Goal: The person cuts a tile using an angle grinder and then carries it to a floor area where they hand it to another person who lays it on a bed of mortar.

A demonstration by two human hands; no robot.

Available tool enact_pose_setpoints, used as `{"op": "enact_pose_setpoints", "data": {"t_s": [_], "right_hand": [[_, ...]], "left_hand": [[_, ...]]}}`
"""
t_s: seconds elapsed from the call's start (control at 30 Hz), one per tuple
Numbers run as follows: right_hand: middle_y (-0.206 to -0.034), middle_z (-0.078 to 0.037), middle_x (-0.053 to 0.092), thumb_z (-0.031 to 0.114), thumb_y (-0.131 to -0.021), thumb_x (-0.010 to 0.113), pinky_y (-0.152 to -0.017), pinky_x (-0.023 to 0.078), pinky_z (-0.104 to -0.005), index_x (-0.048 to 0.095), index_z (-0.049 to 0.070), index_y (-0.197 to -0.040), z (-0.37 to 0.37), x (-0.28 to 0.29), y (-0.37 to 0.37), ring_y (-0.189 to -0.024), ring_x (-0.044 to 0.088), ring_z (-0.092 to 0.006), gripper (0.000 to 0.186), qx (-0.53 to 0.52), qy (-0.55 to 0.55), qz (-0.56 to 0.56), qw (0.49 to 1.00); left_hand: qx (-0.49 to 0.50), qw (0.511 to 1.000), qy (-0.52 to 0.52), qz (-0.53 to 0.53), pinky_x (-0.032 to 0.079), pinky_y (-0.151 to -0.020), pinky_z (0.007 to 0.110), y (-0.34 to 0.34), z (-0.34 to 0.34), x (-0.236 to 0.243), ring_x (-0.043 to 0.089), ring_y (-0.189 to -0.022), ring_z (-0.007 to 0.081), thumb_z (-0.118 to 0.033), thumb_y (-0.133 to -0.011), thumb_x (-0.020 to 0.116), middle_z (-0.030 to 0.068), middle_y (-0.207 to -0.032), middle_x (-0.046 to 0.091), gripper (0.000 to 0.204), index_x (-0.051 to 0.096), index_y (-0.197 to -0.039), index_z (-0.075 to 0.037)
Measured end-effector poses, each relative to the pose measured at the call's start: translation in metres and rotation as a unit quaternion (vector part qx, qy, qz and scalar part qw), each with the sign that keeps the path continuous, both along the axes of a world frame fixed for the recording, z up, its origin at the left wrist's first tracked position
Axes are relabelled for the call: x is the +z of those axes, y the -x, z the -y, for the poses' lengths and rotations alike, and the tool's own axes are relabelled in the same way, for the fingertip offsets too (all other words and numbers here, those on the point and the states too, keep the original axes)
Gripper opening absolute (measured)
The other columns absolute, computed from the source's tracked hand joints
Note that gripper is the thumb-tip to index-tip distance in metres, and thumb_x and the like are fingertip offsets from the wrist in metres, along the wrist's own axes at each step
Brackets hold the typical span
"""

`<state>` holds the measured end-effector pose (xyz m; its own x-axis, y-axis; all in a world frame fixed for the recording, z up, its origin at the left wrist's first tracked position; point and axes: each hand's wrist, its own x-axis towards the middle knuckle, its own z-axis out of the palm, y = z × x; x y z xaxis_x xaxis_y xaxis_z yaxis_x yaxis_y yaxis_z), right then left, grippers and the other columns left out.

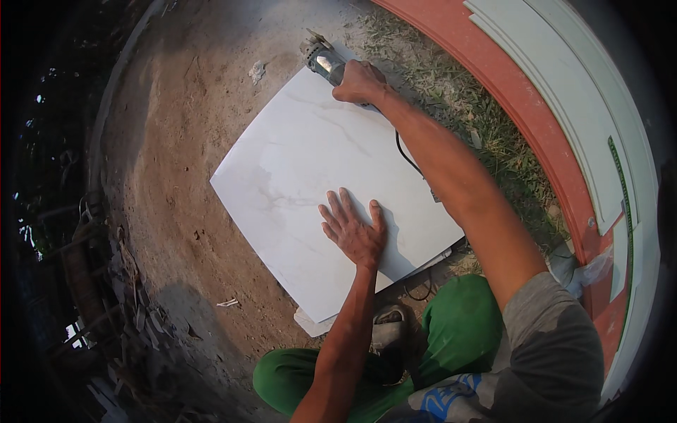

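A large white marble-patterned tile [282,190] lies flat in front of me, one corner pointing left. My left hand [358,231] rests palm down on its near part, fingers spread, holding nothing. At the tile's far edge, my right hand [361,82] is wrapped round the body of a dark teal angle grinder [326,62]. The grinder's head points up and left, away from me; its disc is too small to make out clearly. A black cord [407,154] runs back from the grinder beneath my right forearm.
Bare dirt [187,190] spreads to the left, with scraps and debris [134,310] at lower left. Grass [486,120] grows along the right, beside a red ledge [557,151] with pale boards [564,92] on it. Clear plastic [596,269] lies near my right elbow. My green-clad knees [462,310] are close by.
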<state>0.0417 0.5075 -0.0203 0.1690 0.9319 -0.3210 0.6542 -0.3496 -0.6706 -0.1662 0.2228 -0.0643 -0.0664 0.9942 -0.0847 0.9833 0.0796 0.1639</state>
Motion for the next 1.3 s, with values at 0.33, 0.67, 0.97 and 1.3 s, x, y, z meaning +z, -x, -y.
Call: {"op": "enact_pose_setpoints", "data": {"t_s": [0.33, 0.67, 0.97, 1.3], "right_hand": [[-0.121, -0.031, 0.079, 0.025, -0.071, 0.078, -0.101, 0.062, -0.0461, 0.077, -0.009, -0.113, -0.011, 0.003, 0.004, -0.118, 0.077, -0.0423, 0.054, -0.024, 0.017, -0.037, 0.999], [-0.115, -0.032, 0.079, 0.025, -0.07, 0.079, -0.098, 0.062, -0.0463, 0.077, -0.011, -0.107, 0.005, 0.005, 0.007, -0.113, 0.078, -0.0425, 0.051, -0.032, 0.018, -0.04, 0.999], [-0.119, -0.03, 0.079, 0.026, -0.072, 0.079, -0.097, 0.063, -0.045, 0.077, -0.01, -0.113, 0.013, 0.006, 0.002, -0.114, 0.079, -0.0407, 0.054, -0.015, 0.051, -0.026, 0.998], [-0.116, -0.026, 0.081, 0.026, -0.074, 0.078, -0.093, 0.064, -0.0443, 0.078, -0.006, -0.115, 0.026, 0.001, -0.001, -0.11, 0.08, -0.038, 0.052, -0.013, 0.058, -0.026, 0.998]], "left_hand": [[0.001, 1.0, 0.002, 0.009, 0.013, -0.136, 0.064, 0.0, -0.001, 0.001, 0.014, -0.171, 0.046, -0.057, -0.105, 0.058, 0.0116, -0.185, 0.027, 0.082, 0.039, -0.174, -0.015], [0.001, 1.0, 0.011, 0.007, 0.011, -0.136, 0.063, 0.001, -0.003, 0.005, 0.013, -0.171, 0.0458, -0.055, -0.106, 0.056, 0.0115, -0.185, 0.026, 0.082, 0.036, -0.175, -0.014], [0.001, 1.0, 0.006, 0.003, 0.013, -0.136, 0.065, 0.002, -0.002, -0.003, 0.013, -0.171, 0.0452, -0.059, -0.105, 0.057, 0.01, -0.185, 0.024, 0.083, 0.04, -0.174, -0.016], [0.002, 1.0, 0.016, 0.004, 0.013, -0.136, 0.065, 0.0, -0.003, -0.001, 0.012, -0.171, 0.0447, -0.06, -0.105, 0.056, 0.0097, -0.186, 0.024, 0.084, 0.039, -0.174, -0.016]]}}
